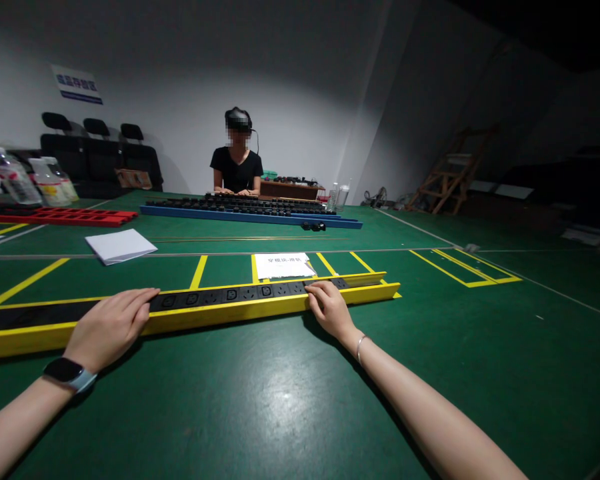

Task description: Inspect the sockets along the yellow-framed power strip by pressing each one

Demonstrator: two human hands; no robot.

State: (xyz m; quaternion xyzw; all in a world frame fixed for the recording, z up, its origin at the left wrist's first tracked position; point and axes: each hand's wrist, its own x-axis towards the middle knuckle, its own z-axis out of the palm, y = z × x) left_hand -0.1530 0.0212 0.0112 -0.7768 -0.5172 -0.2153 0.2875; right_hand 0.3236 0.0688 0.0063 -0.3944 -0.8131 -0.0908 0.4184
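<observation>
A long yellow channel rail (220,316) lies across the green table, running from the left edge to right of centre. Black socket modules (233,294) sit in a row inside it, while its right end is bare. My left hand (111,328) is closed over the near wall at the left, fingers on the black strip. Further right, my right hand (331,308) curls over the same wall, its fingertips at the modules near the end of the row. Both hands hide short parts of the rail.
Behind the rail lie a printed paper label (283,265), a folded white sheet (121,246) and thin rods (250,239). Blue rails (260,215) with black modules stand before a seated person (237,170). Red rails (70,215) and bottles (50,183) are at the left.
</observation>
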